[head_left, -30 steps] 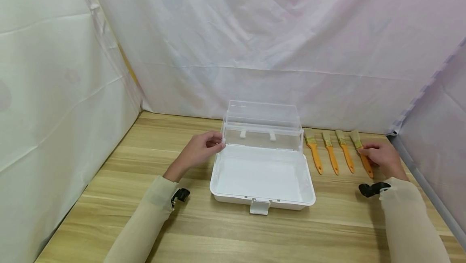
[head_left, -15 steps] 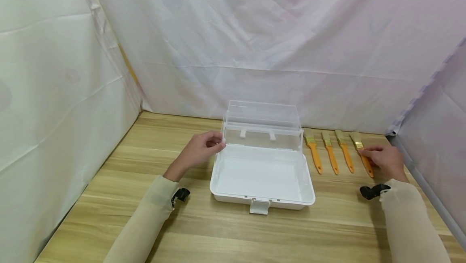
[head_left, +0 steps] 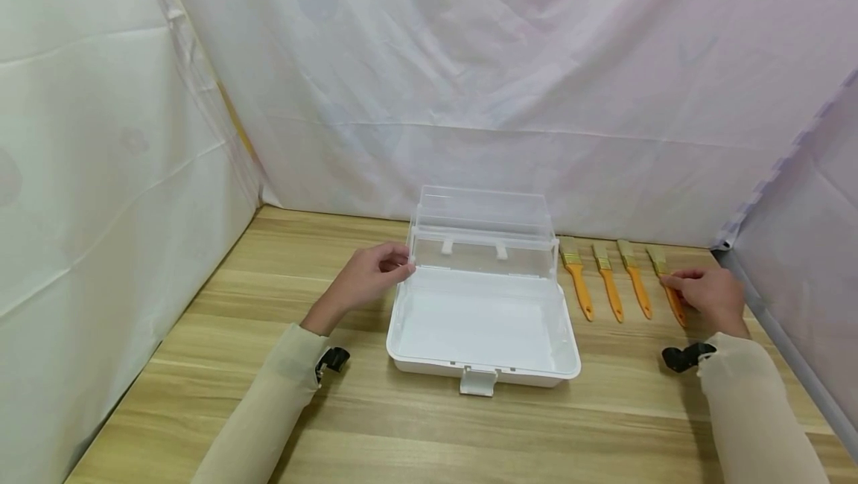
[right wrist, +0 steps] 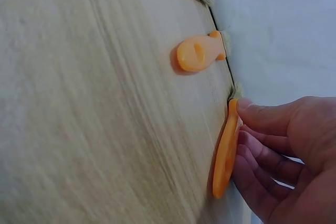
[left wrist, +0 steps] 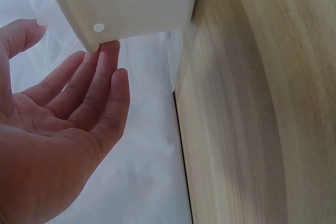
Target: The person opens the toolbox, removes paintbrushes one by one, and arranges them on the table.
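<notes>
A white storage box [head_left: 476, 320] with a clear hinged lid [head_left: 482, 208] stands open on the table. My left hand [head_left: 370, 272] is at its rear left corner, thumb and fingers on either side of the lid's edge. The left wrist view shows the fingertips against the white corner [left wrist: 136, 3] and the thumb by the clear plastic. At the right, my right hand [head_left: 712, 294] pinches the rightmost paintbrush [head_left: 674, 305] near the top of its orange handle. The right wrist view has this paintbrush [right wrist: 226, 150] turned on its narrow edge, close to the tabletop.
Three more paintbrushes lie side by side between box and right hand: one near the box [head_left: 579, 287], a middle one [head_left: 610, 287] and another [head_left: 638, 283]. A white latch [head_left: 478, 381] hangs at the box's front. White cloth [head_left: 482, 82] closes off the back and sides.
The paintbrush in my right hand has turned from its flat face towards its narrow edge. The right hand has shifted only slightly. My left hand and the box have stayed put.
</notes>
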The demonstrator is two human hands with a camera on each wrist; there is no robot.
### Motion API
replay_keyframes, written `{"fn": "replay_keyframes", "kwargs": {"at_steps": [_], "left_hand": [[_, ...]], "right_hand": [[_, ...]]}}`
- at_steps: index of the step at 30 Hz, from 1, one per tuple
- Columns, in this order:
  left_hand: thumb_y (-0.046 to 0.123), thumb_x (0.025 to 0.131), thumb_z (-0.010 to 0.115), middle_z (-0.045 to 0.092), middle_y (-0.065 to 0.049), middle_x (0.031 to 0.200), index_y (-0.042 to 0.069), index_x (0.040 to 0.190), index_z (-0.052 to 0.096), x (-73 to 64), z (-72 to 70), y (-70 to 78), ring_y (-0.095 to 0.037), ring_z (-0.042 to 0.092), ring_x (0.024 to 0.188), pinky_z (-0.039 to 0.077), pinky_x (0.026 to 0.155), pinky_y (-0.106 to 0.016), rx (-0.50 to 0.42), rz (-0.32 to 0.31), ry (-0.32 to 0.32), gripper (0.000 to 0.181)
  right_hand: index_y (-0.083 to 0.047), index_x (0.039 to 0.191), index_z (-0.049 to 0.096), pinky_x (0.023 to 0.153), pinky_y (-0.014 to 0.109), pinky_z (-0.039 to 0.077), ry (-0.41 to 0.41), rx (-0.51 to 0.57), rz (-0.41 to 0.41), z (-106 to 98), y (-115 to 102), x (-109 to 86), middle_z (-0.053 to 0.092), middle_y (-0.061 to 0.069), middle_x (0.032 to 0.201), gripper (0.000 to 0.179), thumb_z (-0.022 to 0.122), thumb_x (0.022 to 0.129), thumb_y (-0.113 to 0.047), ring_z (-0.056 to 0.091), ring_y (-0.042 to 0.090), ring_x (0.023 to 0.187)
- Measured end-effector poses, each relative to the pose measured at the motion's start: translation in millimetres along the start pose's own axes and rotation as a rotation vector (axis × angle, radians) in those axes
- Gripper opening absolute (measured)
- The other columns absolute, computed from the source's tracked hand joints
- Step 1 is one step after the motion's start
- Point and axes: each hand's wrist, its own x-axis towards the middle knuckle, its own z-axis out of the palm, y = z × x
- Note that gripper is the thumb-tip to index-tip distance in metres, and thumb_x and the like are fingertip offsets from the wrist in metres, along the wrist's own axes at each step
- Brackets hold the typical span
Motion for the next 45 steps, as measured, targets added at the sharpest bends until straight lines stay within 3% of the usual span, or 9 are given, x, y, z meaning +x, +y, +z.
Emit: {"fn": "replay_keyframes", "kwargs": {"at_steps": [8,13,19,22,25,27,30,36,45], "left_hand": [[0.027,0.108,0.072,0.078,-0.008,0.116,0.002,0.134,0.073,0.2,-0.1,-0.1,-0.027,0.073,0.11,0.06,0.1,-0.048,0.003,-0.008,0.0,0.037],[0.028,0.108,0.072,0.078,-0.008,0.117,0.002,0.134,0.072,0.5,0.0,-0.7,-0.027,0.073,0.11,0.059,0.1,-0.048,0.003,-0.007,0.001,0.037],[0.027,0.108,0.073,0.078,-0.008,0.116,0.002,0.134,0.073,-0.1,0.2,-0.2,-0.027,0.074,0.111,0.06,0.101,-0.048,0.001,-0.012,0.004,0.036],[0.027,0.107,0.073,0.078,-0.009,0.116,0.002,0.134,0.073,0.0,0.4,0.0,-0.027,0.074,0.111,0.06,0.101,-0.048,0.001,-0.011,0.006,0.036],[0.027,0.107,0.073,0.078,-0.008,0.116,0.002,0.134,0.073,0.4,0.5,-0.3,-0.027,0.074,0.111,0.06,0.101,-0.047,0.002,-0.009,0.006,0.036],[0.027,0.107,0.073,0.078,-0.008,0.116,0.002,0.134,0.073,0.5,0.6,-0.5,-0.027,0.074,0.111,0.06,0.101,-0.048,0.002,-0.008,0.006,0.036],[0.026,0.107,0.074,0.079,-0.008,0.116,0.002,0.134,0.073,0.4,0.6,-0.5,-0.027,0.074,0.111,0.06,0.101,-0.048,0.001,-0.008,0.004,0.036],[0.026,0.107,0.074,0.078,-0.008,0.116,0.002,0.134,0.073,0.8,0.5,0.1,-0.027,0.074,0.11,0.06,0.101,-0.048,-0.001,-0.009,0.001,0.036],[0.026,0.107,0.073,0.078,-0.008,0.116,0.002,0.134,0.073,1.0,0.3,-0.6,-0.027,0.074,0.11,0.06,0.1,-0.048,-0.003,-0.01,0.0,0.036]], "right_hand": [[0.011,0.122,0.071,0.068,0.042,0.049,0.034,0.002,0.024,-1.1,-13.6,-8.3,0.074,0.025,0.101,0.055,0.072,0.106,-0.041,0.064,0.042,0.093],[0.011,0.13,0.067,0.086,0.06,0.052,0.076,0.022,-0.005,-2.6,-35.3,-17.3,0.068,0.035,0.122,0.057,0.067,0.109,-0.043,0.061,0.05,0.106],[0.009,0.129,0.069,0.11,0.076,0.032,0.139,0.033,-0.132,-1.7,-66.4,-27.5,0.069,0.035,0.123,0.054,0.067,0.11,-0.042,0.06,0.053,0.111],[0.007,0.128,0.07,0.103,0.067,0.042,0.162,0.061,-0.169,0.5,-82.6,-32.9,0.071,0.032,0.119,0.052,0.069,0.11,-0.042,0.063,0.05,0.108],[0.003,0.129,0.072,0.086,0.047,0.053,0.15,0.101,-0.17,2.5,-98.5,-38.7,0.072,0.028,0.119,0.054,0.069,0.109,-0.047,0.065,0.044,0.105],[0.001,0.13,0.072,0.073,0.038,0.05,0.14,0.124,-0.177,5.2,-108.7,-42.9,0.072,0.025,0.119,0.054,0.069,0.109,-0.048,0.065,0.041,0.104],[0.0,0.129,0.074,0.069,0.031,0.05,0.135,0.148,-0.222,10.5,-121.9,-49.0,0.073,0.023,0.117,0.049,0.071,0.109,-0.044,0.067,0.039,0.103],[-0.001,0.125,0.076,0.067,0.022,0.049,0.131,0.17,-0.301,21.1,-144.0,-59.5,0.075,0.022,0.113,0.044,0.073,0.108,-0.041,0.069,0.039,0.102],[-0.002,0.123,0.078,0.067,0.026,0.055,0.032,0.213,-0.362,38.4,-168.5,-73.6,0.076,0.019,0.11,0.038,0.074,0.108,-0.036,0.071,0.034,0.094]]}}
